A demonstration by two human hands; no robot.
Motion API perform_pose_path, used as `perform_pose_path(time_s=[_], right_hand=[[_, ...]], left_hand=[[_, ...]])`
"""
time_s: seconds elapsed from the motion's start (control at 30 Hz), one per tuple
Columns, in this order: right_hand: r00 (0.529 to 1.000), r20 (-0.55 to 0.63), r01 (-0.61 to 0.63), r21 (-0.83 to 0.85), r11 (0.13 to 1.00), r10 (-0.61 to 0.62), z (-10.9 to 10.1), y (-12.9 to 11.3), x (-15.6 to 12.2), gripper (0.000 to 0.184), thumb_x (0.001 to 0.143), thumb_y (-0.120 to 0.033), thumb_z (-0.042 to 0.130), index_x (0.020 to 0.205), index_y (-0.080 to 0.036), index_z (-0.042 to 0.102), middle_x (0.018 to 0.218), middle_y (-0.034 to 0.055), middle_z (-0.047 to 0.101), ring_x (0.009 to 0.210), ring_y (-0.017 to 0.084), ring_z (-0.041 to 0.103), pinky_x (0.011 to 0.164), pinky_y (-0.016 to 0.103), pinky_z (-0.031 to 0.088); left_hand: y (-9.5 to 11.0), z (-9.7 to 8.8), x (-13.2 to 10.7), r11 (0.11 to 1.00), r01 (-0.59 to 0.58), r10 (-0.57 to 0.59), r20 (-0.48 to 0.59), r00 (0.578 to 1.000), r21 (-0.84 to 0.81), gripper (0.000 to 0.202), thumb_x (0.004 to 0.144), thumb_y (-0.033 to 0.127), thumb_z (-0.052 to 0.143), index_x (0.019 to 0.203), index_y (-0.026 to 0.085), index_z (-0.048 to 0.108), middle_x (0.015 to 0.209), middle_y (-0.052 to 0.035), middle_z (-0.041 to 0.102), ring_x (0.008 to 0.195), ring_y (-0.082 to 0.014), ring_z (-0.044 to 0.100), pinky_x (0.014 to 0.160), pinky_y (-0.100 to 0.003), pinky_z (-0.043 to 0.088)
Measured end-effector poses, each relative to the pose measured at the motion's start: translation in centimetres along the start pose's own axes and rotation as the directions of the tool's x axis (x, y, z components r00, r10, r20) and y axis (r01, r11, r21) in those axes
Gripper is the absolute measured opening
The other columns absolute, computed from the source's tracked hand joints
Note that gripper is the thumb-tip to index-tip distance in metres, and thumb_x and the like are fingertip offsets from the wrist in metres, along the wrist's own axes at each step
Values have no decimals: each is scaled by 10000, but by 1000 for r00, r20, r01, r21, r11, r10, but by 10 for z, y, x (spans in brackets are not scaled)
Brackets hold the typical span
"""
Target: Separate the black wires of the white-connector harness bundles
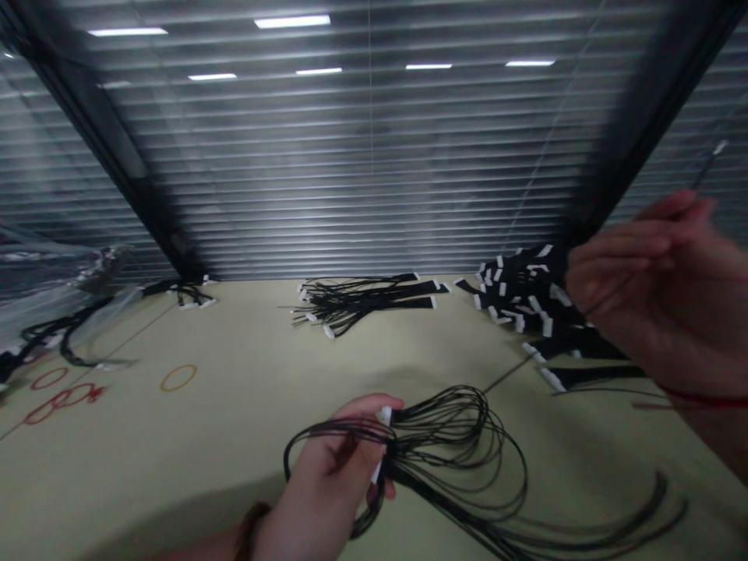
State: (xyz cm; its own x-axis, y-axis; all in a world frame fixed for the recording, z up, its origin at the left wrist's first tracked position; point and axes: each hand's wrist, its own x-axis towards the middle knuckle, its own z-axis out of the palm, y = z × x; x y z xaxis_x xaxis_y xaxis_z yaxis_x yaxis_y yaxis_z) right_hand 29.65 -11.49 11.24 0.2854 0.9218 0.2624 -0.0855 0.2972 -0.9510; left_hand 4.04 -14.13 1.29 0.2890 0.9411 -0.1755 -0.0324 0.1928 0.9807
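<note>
My left hand (pixel 333 475) is closed around a bundle of thin black wires (pixel 449 444) near the bottom middle. A white connector (pixel 386 417) shows between its fingers, and the wires fan out in loops to the right. Raised at the right, my right hand (pixel 654 273) pinches a single black wire (pixel 508 374) that runs up from the loops. Its far end, with a small white tip (pixel 721 146), sticks out above the fingers. Motion blurs the right hand somewhat.
Black cables with white connectors (pixel 374 296) lie at the table's back, and a larger pile (pixel 520 288) sits at right. Rubber bands (pixel 178 378), more cables (pixel 87 335) and clear plastic (pixel 70 273) are at left. A window with blinds (pixel 374 171) stands behind the table.
</note>
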Motion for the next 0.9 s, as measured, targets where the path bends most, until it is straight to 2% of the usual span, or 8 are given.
perform_pose_path(time_s=[0.07, 0.17, 0.2, 0.27, 0.3, 0.37, 0.53, 0.9], right_hand=[[1000, -8, -27, 32, 999, 27, 1, -4, -4, 623, 964, -405, 112, 646, -168, 593, 832, -98, 601, 758, 59, 512, 535, 294, 322], [973, 227, -7, -134, 991, 37, 6, 0, -22, 334, 889, -352, 429, 653, -183, 595, 611, -41, 556, 563, 59, 486, 501, 231, 351], [947, 320, 50, -254, 966, 35, 10, 4, -31, 240, 842, -308, 510, 653, -188, 597, 577, -34, 542, 533, 65, 483, 491, 213, 363], [889, 457, 216, -480, 850, 32, 21, 13, -51, 138, 775, -244, 582, 646, -196, 594, 549, -37, 530, 499, 71, 474, 456, 184, 359], [865, 501, 309, -532, 789, -1, 28, 19, -60, 163, 773, -217, 556, 612, -195, 570, 518, -44, 506, 476, 69, 453, 436, 177, 339], [835, 550, 403, -597, 693, -12, 42, 30, -76, 162, 766, -134, 507, 616, -190, 528, 538, -54, 504, 487, 68, 452, 441, 183, 320], [797, 600, 526, -631, 571, -71, 54, 46, -89, 137, 746, -76, 491, 665, -183, 518, 632, -37, 550, 595, 103, 506, 500, 212, 338], [788, 605, 559, -623, 547, -116, 54, 49, -90, 152, 721, -64, 472, 666, -183, 548, 627, -30, 551, 582, 115, 511, 527, 239, 366]], left_hand=[[1, 0, 0, 1000, -13, 13, 3, 1000, -1, 281, 748, 375, 617, 946, 176, 614, 596, 32, 535, 481, -98, 499, 439, -196, 378], [-1, 0, -1, 999, -29, 28, -6, 1000, -17, 257, 750, 355, 629, 941, 183, 623, 606, 25, 557, 495, -101, 510, 448, -193, 395], [-2, 0, -1, 999, -40, 40, -15, 999, -27, 255, 748, 349, 636, 944, 187, 626, 626, 19, 572, 500, -102, 516, 453, -195, 405], [-3, -1, -1, 996, -78, 77, -30, 997, -50, 251, 744, 348, 654, 941, 194, 633, 648, 16, 590, 488, -97, 517, 443, -192, 408], [-4, -1, -2, 994, -94, 93, -33, 995, -60, 244, 743, 350, 661, 931, 197, 638, 647, 17, 592, 480, -93, 516, 437, -187, 406], [-4, 0, -2, 989, -124, 122, -27, 992, -77, 234, 746, 363, 668, 914, 202, 644, 616, 26, 585, 468, -87, 509, 427, -176, 397], [-5, 0, -6, 985, -144, 148, 31, 989, -97, 254, 769, 412, 647, 920, 208, 638, 573, 30, 577, 472, -90, 500, 439, -178, 396], [-5, -1, -8, 989, -140, 142, 52, 989, -37, 248, 796, 425, 609, 920, 212, 639, 592, 19, 577, 506, -107, 506, 467, -197, 406]])
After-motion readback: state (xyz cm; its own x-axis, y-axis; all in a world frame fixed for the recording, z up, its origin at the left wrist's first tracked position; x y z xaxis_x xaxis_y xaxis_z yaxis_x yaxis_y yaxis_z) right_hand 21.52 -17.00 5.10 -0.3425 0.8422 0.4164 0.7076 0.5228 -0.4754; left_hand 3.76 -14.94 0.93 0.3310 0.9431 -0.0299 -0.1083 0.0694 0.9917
